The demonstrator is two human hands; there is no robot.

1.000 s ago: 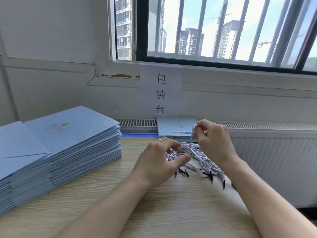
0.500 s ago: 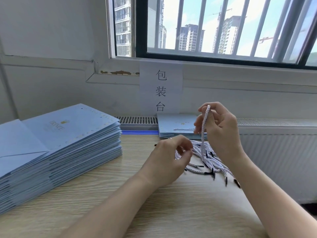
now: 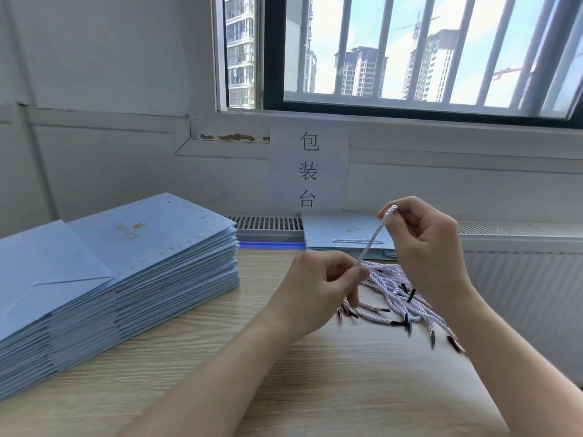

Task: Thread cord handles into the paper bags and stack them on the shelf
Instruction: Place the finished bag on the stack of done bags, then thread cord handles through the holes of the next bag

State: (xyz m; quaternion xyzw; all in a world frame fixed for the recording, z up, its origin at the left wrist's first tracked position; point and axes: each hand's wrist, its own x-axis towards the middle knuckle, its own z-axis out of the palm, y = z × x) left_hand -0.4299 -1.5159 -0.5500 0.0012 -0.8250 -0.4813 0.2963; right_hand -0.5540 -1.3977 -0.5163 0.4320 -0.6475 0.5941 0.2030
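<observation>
Stack of flat blue paper bags (image 3: 126, 272) on the counter (image 3: 220, 389), far left. Your left hand (image 3: 318, 288): grip pinched on the lower end of one white cord (image 3: 373, 239), lifted above the loose cord pile (image 3: 394, 298). The cord runs straight up to your right hand (image 3: 426, 247), grip pinched on its top end.

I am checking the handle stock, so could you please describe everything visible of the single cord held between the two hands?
The cord is thin, white and twisted, like woven rope. It runs taut on a slant: the right hand pinches its upper bend and the left hand pinches it lower down. It is raised above the pile of similar black-tipped cords on the table. Its own tips are hidden.
</observation>
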